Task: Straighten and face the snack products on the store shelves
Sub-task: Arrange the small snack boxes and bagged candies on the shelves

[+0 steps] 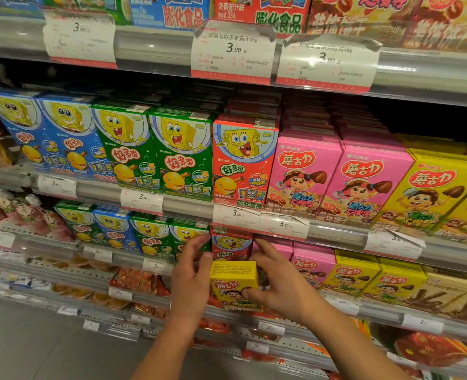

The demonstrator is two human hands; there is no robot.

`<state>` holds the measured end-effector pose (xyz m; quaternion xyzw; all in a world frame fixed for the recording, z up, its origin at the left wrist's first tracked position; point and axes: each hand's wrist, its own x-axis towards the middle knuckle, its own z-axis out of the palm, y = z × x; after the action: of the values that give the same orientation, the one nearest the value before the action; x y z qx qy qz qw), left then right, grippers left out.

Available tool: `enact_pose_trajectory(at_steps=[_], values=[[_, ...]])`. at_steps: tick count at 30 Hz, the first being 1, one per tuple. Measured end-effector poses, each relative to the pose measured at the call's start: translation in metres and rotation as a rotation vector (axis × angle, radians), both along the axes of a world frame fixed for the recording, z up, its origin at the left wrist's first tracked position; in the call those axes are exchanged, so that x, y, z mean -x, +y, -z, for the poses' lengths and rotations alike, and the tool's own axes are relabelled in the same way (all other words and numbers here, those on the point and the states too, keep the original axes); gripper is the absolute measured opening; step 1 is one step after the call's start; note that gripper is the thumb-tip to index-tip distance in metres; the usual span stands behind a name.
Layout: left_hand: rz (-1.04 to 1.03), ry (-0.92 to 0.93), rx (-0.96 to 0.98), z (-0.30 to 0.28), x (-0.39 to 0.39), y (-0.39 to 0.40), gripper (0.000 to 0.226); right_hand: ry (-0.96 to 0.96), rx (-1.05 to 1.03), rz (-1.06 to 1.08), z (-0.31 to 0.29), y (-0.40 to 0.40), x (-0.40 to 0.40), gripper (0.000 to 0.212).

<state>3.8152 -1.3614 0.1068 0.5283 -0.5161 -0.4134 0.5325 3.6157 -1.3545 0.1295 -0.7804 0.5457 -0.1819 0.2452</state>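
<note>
Across the whole frame we see store shelving in tiers, each grey shelf edge (188, 207) carrying white price tags (232, 54) behind clear strips. At lower left a patch of grey floor (21, 346) shows beneath the lowest tiers.

On the middle shelf, boxes stand upright and face us: blue boxes (62, 138) at the left, green boxes (155, 152) next, one red box (241, 163) at centre, pink boxes (336, 176) right of it, and yellow boxes (440, 193) at the far right. The shelf below repeats the same colour order in smaller view, and bagged snacks (142, 281) lie on the lower tiers.

Low in the centre of the frame, our two hands meet at a single yellow snack box (233, 283), held out in front of the lower shelf, just before its red and pink boxes. Our right hand (278, 286) grips it, thumb pressed on the printed front, fingers reaching behind its right side. Our left hand (191, 281) lies against the box's left edge with fingers nearly straight, pointing up toward the green boxes; we cannot tell whether it grips.

The box stands with its long axis nearly vertical, leaning slightly, its top panel of small print tipped toward us and its front facing us.
</note>
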Motion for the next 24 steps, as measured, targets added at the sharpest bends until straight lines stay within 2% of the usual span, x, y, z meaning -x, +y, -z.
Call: enact_pose_trajectory(at_steps=[6,10,15,19,21,24], values=[[0.005,-0.046,-0.019,0.005,-0.001,-0.005,0.032,-0.004,0.033,0.011,0.001,0.002,-0.004,0.049],[0.012,-0.057,-0.017,0.005,-0.001,-0.004,0.033,0.016,0.045,0.008,0.006,0.007,-0.007,0.058],[0.007,-0.094,-0.009,0.003,0.0,-0.003,0.031,0.052,0.039,0.008,0.008,0.009,-0.006,0.059],[-0.015,-0.11,-0.005,-0.003,0.0,0.0,0.032,0.041,0.043,0.015,0.009,0.012,0.0,0.05],[-0.056,-0.165,0.03,-0.006,-0.001,0.004,0.032,-0.005,0.065,0.043,0.008,0.017,0.007,0.044],[-0.118,-0.331,0.12,-0.008,-0.003,0.01,0.032,-0.053,0.132,0.089,0.005,0.027,0.024,0.05]])
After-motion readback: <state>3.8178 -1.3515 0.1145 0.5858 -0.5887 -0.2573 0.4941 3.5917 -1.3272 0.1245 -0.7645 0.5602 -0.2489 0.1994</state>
